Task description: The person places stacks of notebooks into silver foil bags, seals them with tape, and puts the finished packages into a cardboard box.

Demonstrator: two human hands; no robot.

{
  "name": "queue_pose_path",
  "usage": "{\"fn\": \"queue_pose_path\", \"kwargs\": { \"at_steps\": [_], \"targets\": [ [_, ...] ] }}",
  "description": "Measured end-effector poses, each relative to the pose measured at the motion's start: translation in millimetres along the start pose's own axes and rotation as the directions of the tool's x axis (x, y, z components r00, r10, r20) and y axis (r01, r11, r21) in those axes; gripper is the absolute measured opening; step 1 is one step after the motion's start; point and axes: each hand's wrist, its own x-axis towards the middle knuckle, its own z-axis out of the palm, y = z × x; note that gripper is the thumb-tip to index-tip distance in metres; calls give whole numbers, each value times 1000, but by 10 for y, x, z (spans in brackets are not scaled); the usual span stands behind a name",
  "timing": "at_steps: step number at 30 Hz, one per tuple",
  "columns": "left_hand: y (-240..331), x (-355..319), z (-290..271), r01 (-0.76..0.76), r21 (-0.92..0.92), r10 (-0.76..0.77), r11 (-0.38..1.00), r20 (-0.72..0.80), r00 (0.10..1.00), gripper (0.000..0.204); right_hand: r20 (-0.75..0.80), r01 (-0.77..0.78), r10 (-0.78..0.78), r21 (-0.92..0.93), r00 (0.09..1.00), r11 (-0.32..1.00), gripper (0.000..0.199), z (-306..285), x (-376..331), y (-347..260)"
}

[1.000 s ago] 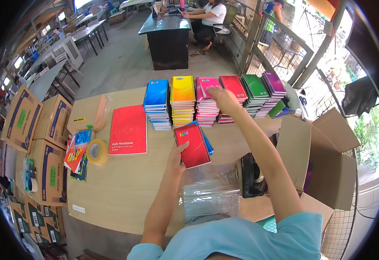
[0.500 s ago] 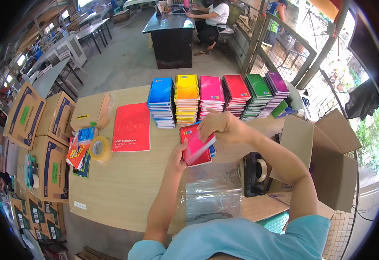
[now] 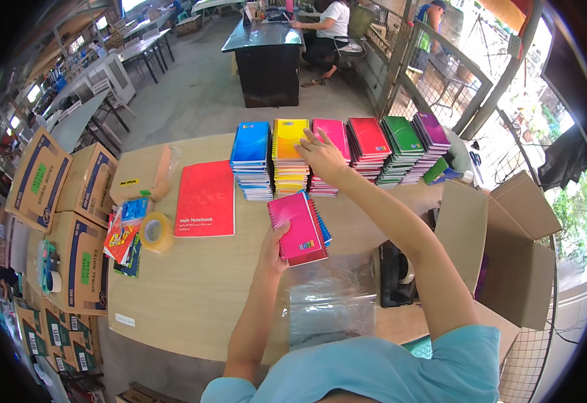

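Here, a pink notebook was held above the table in the left hand, with a red notebook and a blue notebook fanned beneath it; all were clasped together at their left edge, the thumb being laid across the top cover. The right hand was extended over the yellow stack and the pink stack, its fingers loosely spread; whether either was touched could not be told. These were flanked at left by a blue stack, at right by a red stack. On the near side, a clear plastic bag was laid flat, just left of a black tape dispenser.
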Motion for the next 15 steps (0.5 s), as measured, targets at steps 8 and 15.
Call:
{"fn": "queue_pose_path", "kwargs": {
  "at_steps": [8, 15],
  "targets": [
    [-14, 21, -194, -143, -149, 130, 978, -97, 987, 45, -352, 320, -195, 341, 915, 884, 32, -963, -435, -277],
    [-240, 66, -59, 46, -143, -48, 989, -11, 999, 40, 167, -295, 243, 574, 955, 764, 20, -1113, -870, 412]
  ]
}}
